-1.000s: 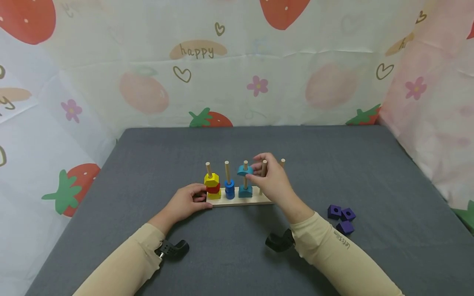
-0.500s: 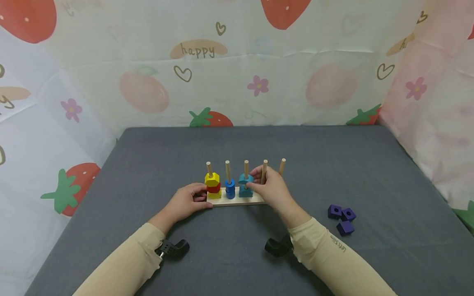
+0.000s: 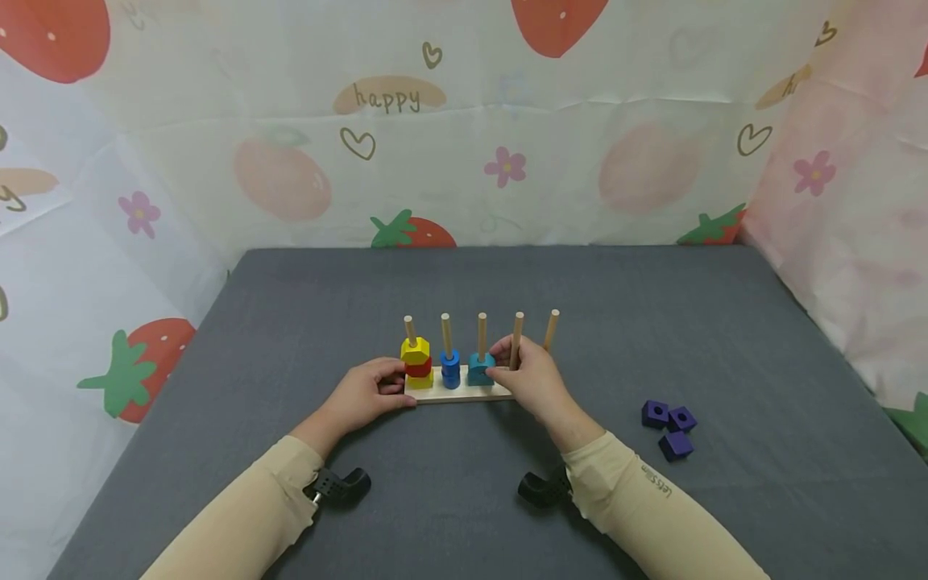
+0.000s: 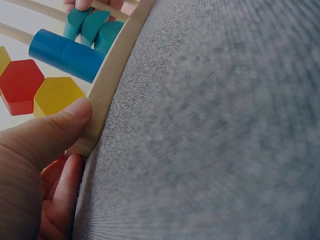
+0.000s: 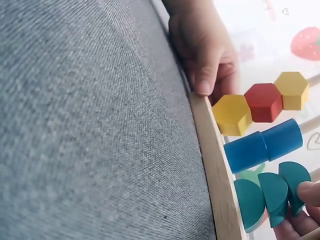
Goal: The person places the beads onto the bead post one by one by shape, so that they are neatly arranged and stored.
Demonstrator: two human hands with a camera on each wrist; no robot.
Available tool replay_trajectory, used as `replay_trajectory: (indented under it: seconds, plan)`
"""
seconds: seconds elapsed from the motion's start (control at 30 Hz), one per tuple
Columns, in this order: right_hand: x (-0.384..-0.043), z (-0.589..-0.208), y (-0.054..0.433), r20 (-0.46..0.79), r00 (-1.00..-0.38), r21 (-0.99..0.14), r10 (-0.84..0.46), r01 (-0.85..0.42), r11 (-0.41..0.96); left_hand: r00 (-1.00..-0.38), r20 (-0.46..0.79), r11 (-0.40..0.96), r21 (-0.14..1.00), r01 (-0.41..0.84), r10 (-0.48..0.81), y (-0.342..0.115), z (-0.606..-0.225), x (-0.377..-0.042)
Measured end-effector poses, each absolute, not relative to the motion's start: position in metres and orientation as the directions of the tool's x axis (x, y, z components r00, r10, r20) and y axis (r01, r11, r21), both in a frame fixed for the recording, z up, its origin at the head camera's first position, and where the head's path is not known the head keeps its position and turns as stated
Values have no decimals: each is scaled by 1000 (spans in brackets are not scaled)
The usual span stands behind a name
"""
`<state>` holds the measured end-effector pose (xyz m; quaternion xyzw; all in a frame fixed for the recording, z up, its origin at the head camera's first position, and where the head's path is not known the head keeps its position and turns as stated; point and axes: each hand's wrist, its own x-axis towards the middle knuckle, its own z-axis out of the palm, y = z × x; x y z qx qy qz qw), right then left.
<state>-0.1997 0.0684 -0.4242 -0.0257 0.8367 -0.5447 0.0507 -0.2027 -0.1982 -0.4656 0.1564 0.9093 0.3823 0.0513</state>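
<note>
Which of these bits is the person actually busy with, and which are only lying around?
In use: the wooden peg board, steadied at its end by the left hand; the teal pieces on the middle peg, touched by the right hand.

Lying about: the yellow and red hexagons, the blue cylinders, three purple blocks apart on the grey mat.

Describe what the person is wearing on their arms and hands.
Both arms wear long, close-fitting beige sleeves reaching to the wrists. The right sleeve carries small dark lettering along the forearm; the left sleeve shows none. A black camera mount sits under the left wrist, another under the right. The left hand and right hand are bare: no gloves.
</note>
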Motion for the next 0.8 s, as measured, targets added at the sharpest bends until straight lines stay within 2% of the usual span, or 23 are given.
replay_trajectory:
  seconds: [0.63,0.8]
  plan:
    - [-198,-419,70,-64,-992,-897,-105,11,443,-946,28,661,709,248,324,-198,-466,-202]
    - [-199,-409,72,-17,-992,-894,-124,-40,446,-945,32,661,707,252,326,-199,-466,-203]
